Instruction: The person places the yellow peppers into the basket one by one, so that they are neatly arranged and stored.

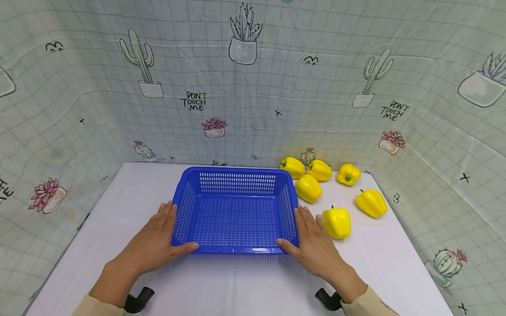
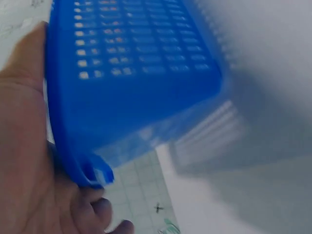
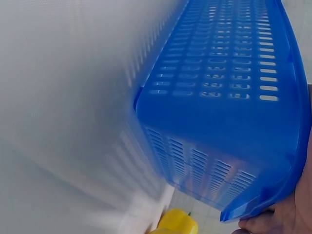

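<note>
Left hand (image 1: 154,237) and right hand (image 1: 315,245) gripped the basket (image 1: 233,249) at its sides, so a rightward shift risked knocking the nearest pepper (image 1: 337,223) across the desk (image 1: 233,289).

The basket (image 1: 237,219) appears to be moulded in smooth blue plastic, its walls pierced by slots and a soft shine caught along its rim, while the yellow peppers (image 1: 336,223) are wrapped in smooth, glossy skins on which highlights are reflected. The bench (image 1: 233,289) is faced with a smooth, matt white surface, and it is backed by a hanging (image 1: 257,87) of thin printed cloth, creased and faintly sheened. Slightly shiny black plastic is suggested by the fittings (image 1: 140,300) at the wrists, and matt beige cloth is seen in the sleeves (image 1: 99,307).
</note>
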Demonstrator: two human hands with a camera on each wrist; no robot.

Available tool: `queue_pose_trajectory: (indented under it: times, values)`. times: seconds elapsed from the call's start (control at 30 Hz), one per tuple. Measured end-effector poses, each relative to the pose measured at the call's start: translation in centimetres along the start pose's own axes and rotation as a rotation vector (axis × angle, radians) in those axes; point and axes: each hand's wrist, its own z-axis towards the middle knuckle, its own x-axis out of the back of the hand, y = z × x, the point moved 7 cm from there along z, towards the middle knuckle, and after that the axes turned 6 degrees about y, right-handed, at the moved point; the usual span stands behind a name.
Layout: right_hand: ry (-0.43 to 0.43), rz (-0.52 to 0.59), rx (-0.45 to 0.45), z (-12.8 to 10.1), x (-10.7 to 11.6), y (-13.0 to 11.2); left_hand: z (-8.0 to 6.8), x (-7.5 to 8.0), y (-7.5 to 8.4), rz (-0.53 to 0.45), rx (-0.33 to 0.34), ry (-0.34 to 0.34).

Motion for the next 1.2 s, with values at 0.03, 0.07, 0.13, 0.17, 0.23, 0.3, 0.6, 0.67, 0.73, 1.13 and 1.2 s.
queue_pose_trajectory:
  times: [0.03, 0.07, 0.13, 0.17, 0.23, 0.3, 0.6, 0.67, 0.73, 1.13, 1.2]
  values:
    - [0.001, 0.001, 0.001, 0.0, 0.0, 0.0, 0.1, 0.0, -0.2, -0.003, -0.002, -0.001]
    - [0.002, 0.004, 0.001, 0.0, -0.1, -0.1, 0.2, 0.0, -0.3, -0.011, -0.005, -0.003]
    - [0.002, 0.009, 0.0, 0.0, -0.1, -0.1, 0.4, -0.1, -0.6, -0.021, -0.002, -0.012]
    - [0.002, 0.01, 0.0, 0.0, -0.1, -0.2, 0.4, -0.1, -0.7, -0.025, 0.0, -0.016]
    - [0.004, 0.013, 0.002, 0.0, 0.0, -0.2, 0.4, -0.1, -0.7, -0.03, 0.001, -0.023]
    - [0.005, 0.011, 0.004, 0.1, 0.2, -0.2, 0.4, 0.0, -0.7, -0.03, -0.005, -0.022]
    - [-0.006, 0.0, 0.078, 0.6, 1.2, 0.3, 0.5, 0.0, -0.6, -0.034, -0.007, -0.017]
    - [-0.007, 0.009, 0.105, 0.7, 1.4, 0.7, 0.5, 0.1, -0.5, -0.033, -0.011, -0.012]
    - [-0.01, 0.016, 0.12, 0.8, 1.6, 1.2, 0.5, 0.1, -0.5, -0.031, -0.014, -0.01]
    - [0.037, -0.135, 0.159, 1.4, 3.6, 7.1, 0.5, 0.1, -0.5, -0.055, 0.004, -0.028]
    - [0.03, -0.187, 0.178, 1.6, 3.9, 8.2, 0.5, 0.1, -0.5, -0.055, 0.011, -0.032]
